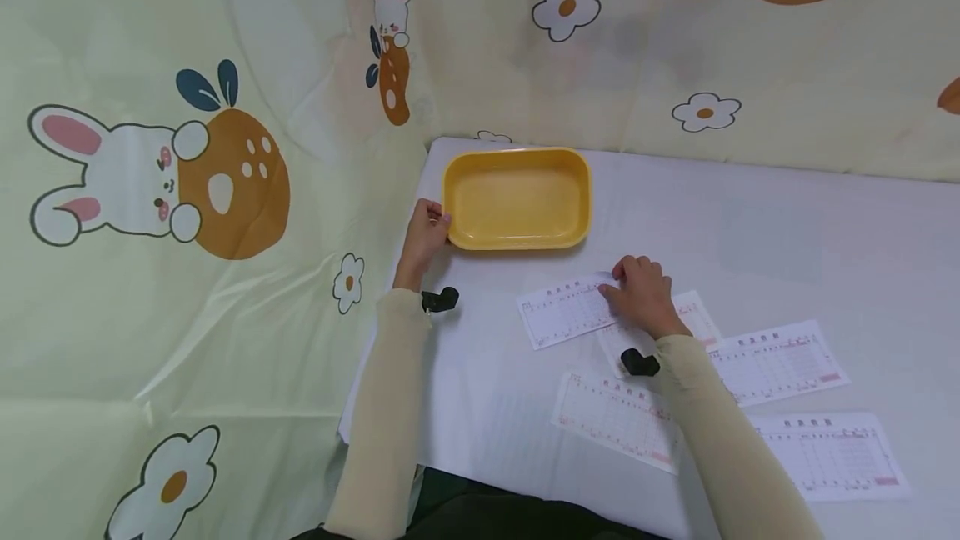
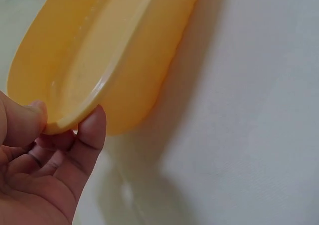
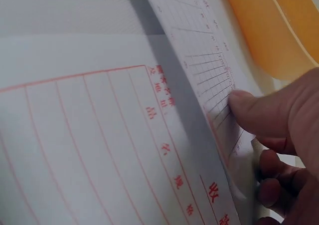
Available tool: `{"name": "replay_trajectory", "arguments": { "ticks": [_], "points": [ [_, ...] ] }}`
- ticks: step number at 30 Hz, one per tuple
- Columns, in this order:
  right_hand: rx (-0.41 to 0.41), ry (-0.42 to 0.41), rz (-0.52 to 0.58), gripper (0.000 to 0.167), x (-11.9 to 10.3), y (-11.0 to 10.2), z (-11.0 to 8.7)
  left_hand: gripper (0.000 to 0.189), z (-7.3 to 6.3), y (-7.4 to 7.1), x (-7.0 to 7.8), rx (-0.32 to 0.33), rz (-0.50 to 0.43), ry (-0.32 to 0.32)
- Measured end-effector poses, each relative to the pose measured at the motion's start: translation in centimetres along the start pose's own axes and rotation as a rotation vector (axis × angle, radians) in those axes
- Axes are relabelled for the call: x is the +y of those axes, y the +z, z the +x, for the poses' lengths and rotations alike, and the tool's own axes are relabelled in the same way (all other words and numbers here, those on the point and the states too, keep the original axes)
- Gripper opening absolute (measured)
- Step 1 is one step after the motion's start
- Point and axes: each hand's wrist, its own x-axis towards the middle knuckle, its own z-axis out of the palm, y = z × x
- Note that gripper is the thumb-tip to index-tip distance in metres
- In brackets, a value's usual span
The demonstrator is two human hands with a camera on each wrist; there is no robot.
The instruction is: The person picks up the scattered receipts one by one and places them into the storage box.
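Note:
My left hand (image 1: 426, 233) pinches the left end of a yellow plastic tray (image 1: 517, 200), thumb over the rim and fingers beneath, as the left wrist view shows up close. My right hand (image 1: 643, 297) pinches the right end of a printed receipt slip (image 1: 564, 312) between thumb and fingers. In the right wrist view that slip (image 3: 204, 70) is tilted up, with a second, red-printed receipt slip (image 3: 75, 140) lying below it. The right hand and wrist partly cover this lower slip in the head view.
More receipt slips lie on the white table (image 1: 487, 407): one in front (image 1: 618, 419), one to the right (image 1: 780, 363) and one at the near right (image 1: 832, 457). A patterned curtain (image 1: 300, 340) borders the table at the left and back.

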Motion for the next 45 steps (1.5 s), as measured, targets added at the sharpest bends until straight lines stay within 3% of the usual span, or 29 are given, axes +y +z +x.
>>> {"name": "replay_trajectory", "arguments": {
  "ticks": [5, 11, 20, 27, 34, 45],
  "points": [
    [0.019, -0.060, 0.035, 0.014, 0.6, -0.2, 0.6, 0.017, 0.0, 0.3, -0.3, 0.029, -0.010, 0.024],
    [-0.003, -0.125, 0.157, 0.005, 0.7, -1.2, -0.1, 0.016, -0.2, 0.7, -0.5, 0.050, -0.031, 0.028],
    [0.138, -0.215, 0.320, 0.010, -1.1, -4.6, -0.5, 0.016, -0.3, 1.3, -0.5, 0.057, -0.026, 0.026],
    [0.161, -0.209, 0.399, 0.015, -3.7, -6.7, 2.4, 0.015, -0.4, 1.9, -0.5, 0.069, -0.037, 0.057],
    [0.149, -0.231, 0.393, 0.019, -6.2, -8.6, 5.7, 0.015, -0.1, 3.4, -0.4, 0.056, -0.040, 0.089],
    [0.034, -0.163, 0.366, 0.020, -8.4, -8.0, 9.9, 0.017, 0.3, 4.7, 0.4, 0.065, 0.009, 0.096]
  ]
}}
